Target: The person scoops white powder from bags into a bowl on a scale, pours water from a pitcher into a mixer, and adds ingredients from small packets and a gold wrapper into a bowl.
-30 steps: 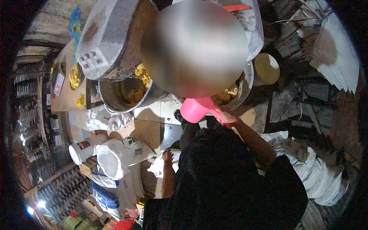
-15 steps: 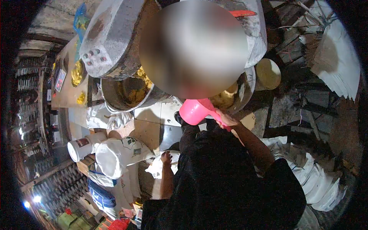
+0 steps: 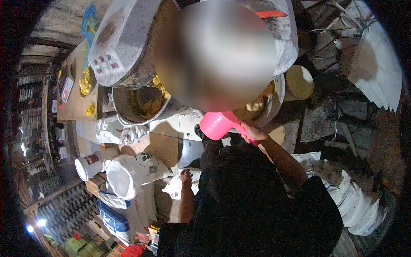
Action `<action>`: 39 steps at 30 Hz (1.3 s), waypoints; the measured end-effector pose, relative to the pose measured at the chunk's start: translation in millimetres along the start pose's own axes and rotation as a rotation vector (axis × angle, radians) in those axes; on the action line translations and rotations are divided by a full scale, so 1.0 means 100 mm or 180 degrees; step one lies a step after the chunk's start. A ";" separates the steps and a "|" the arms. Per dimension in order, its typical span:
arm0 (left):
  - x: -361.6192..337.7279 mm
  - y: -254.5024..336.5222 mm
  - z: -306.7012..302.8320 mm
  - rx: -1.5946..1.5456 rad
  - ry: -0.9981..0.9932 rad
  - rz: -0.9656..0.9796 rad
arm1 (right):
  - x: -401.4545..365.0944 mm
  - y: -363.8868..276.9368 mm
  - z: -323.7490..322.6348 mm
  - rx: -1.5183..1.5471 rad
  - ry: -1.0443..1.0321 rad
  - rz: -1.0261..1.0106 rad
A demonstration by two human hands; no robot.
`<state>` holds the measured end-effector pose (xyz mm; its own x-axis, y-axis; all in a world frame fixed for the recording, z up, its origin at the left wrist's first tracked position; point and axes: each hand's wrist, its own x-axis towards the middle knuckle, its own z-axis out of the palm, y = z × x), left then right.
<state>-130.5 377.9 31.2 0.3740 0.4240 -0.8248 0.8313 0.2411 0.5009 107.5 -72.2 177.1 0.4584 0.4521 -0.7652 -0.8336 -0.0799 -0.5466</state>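
Note:
A pink plastic dipper (image 3: pixel 217 125) is in my right hand (image 3: pixel 252 132), whose fingers wrap round its handle. The scoop end is held in front of my body, beside the rim of the right metal bowl (image 3: pixel 279 96), which has brownish-yellow stuff inside. Its upper edge runs into a large blurred oval. Lower and to the left, my left hand (image 3: pixel 186 176) hangs with loosely bent fingers and nothing visible in it. Behind that hand, a white plastic bag (image 3: pixel 173 188) lies low down. At the left stands another metal bowl (image 3: pixel 115 105) with yellow crumbly stuff in it.
Grey machine housings (image 3: pixel 128 38) rise over the bowls. Left are a table (image 3: pixel 70 103) with yellow pieces, a white bucket (image 3: pixel 89 166) and several sacks (image 3: pixel 122 177). More white sacks (image 3: pixel 355 205) lie at the right, near a round container (image 3: pixel 299 83). The blur hides the top middle.
Almost nothing differs: the dipper and my right hand stay in place, with only a very slight shift. My left hand hangs where it was.

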 end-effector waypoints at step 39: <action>0.39 0.11 -0.24 -0.0052 -0.0231 -0.0285 | 0.13 -0.27 0.15 0.2118 -0.1187 -0.0280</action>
<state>-116.7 418.1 10.3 0.3278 0.3359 -0.8830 0.8561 0.2897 0.4280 131.0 -50.9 187.2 0.4958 0.7112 -0.4984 -0.8628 0.4686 -0.1897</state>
